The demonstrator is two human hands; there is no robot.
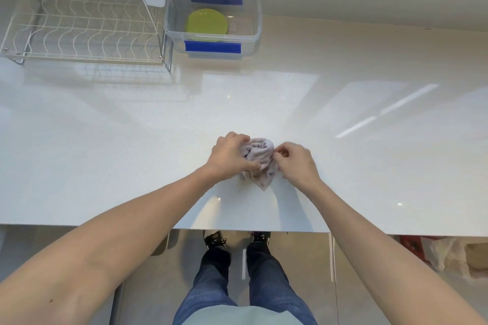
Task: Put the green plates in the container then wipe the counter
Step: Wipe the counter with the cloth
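— Plates (206,24) are seen already in the container (169,31) at the counter's (369,166) far edge?
— Yes. Near the front edge, the cloth (260,159) is gripped by the left hand (229,157) and pinched by the right hand (297,161); it should be bunched flat and pressed evenly.

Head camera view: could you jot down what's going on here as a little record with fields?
Surface: glossy white counter
Cloth: crumpled pale grey rag, lying on the counter
Left hand: gripping the rag's left side
Right hand: pinching the rag's right edge
Plates: lime-green round plates, inside the container
Container: clear plastic box with blue clips, far side of counter, lid off
Rack: white wire dish rack, left of the container, no dishes visible
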